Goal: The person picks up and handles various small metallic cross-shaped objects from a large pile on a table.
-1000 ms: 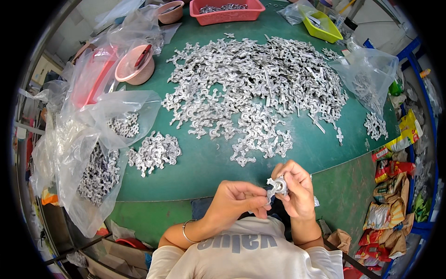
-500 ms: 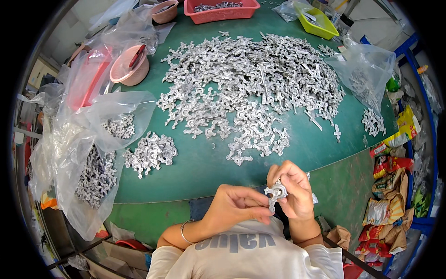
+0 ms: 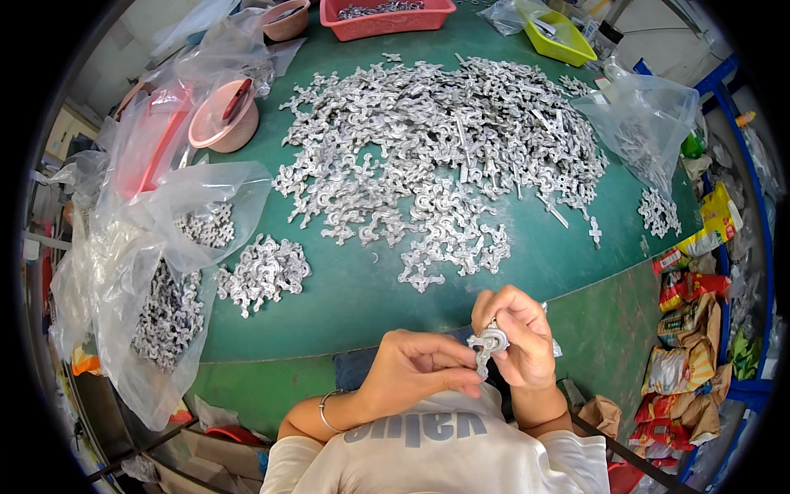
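Note:
A small silver-grey metal casting (image 3: 489,339) with a round part and lobed arms is held up between my hands, near the table's front edge. My right hand (image 3: 522,336) pinches its round upper end between thumb and fingers. My left hand (image 3: 421,363) is closed at its lower left arm, thumb and fingertips meeting on it. Beyond the hands, a large heap of similar castings (image 3: 444,140) covers the middle of the green table (image 3: 346,305). A smaller pile of castings (image 3: 265,273) lies to the left.
Clear plastic bags (image 3: 136,329) with castings spread along the left edge, beside a pink bowl (image 3: 224,117) holding a red-handled tool. A red tray (image 3: 387,25) and a yellow-green tray (image 3: 559,41) stand at the back. Another bag (image 3: 646,123) and loose castings (image 3: 660,212) lie right.
The view has shifted slightly, so the table and its piles sit a little further left. My hands keep the same grip on the casting.

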The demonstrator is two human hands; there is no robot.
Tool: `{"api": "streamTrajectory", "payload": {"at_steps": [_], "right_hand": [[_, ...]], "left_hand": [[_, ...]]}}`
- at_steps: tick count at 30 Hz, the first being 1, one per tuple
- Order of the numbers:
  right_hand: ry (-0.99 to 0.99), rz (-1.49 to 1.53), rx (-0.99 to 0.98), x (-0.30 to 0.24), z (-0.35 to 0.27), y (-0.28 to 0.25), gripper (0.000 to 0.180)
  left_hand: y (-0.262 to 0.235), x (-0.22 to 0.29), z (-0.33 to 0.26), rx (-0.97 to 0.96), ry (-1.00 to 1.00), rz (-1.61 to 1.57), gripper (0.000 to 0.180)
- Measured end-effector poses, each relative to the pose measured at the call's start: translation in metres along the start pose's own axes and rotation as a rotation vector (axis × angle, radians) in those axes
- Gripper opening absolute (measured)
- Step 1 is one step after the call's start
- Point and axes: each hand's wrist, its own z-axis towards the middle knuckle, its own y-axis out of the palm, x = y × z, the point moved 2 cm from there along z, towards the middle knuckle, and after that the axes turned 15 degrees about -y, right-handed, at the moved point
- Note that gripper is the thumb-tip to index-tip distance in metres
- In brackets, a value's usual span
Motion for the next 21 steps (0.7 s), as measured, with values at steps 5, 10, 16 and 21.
{"api": "streamTrajectory", "payload": {"at_steps": [5,10,16,21], "right_hand": [[-0.009,-0.008,-0.004,0.000,0.001,0.002,0.014],[-0.051,-0.043,-0.007,-0.002,0.000,0.000,0.014],[-0.144,-0.091,-0.006,-0.009,0.000,-0.006,0.016],[-0.179,-0.117,0.043,-0.017,-0.001,-0.005,0.019]], "left_hand": [[-0.002,0.000,0.000,0.001,-0.015,-0.001,0.014],[-0.004,-0.004,0.001,-0.073,-0.027,-0.030,0.016],[0.006,0.001,0.008,-0.128,-0.085,-0.040,0.015],[0.011,0.003,0.013,-0.156,-0.119,-0.060,0.016]]}}
